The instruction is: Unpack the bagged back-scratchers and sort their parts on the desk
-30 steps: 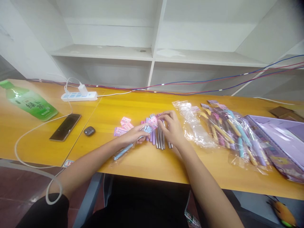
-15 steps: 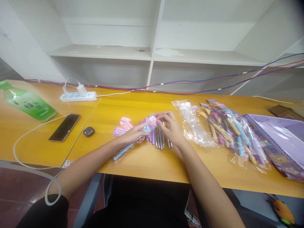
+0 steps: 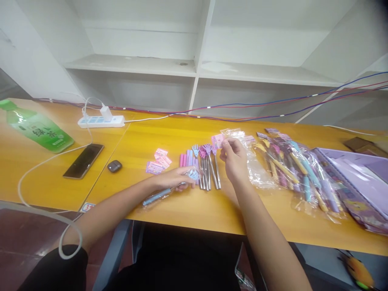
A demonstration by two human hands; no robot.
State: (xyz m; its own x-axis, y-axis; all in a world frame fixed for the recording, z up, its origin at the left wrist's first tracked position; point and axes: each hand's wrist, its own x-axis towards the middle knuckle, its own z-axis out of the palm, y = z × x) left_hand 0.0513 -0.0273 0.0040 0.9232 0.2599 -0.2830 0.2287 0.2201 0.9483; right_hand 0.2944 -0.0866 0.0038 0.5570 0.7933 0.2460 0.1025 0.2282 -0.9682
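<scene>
Right hand (image 3: 235,161) pinches pink card (image 3: 217,141); left hand (image 3: 177,178) grips bagged blue scratcher (image 3: 157,197); bare scratchers (image 3: 208,171) and loose cards (image 3: 162,160) look done; wrapped pile (image 3: 287,171) looks left to do.

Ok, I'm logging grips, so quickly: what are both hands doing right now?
Left hand: holding a bagged blue back scratcher.
Right hand: closed, pinching a pink card.

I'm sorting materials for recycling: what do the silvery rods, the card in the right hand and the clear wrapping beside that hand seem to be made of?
Silvery rods: probably polished metal, given their bright reflections.
Card: likely printed paper or cardboard, being thin and flat with pink print; any coating is unclear.
Clear wrapping: apparently thin, glossy plastic film, see-through with shiny creases.
</scene>
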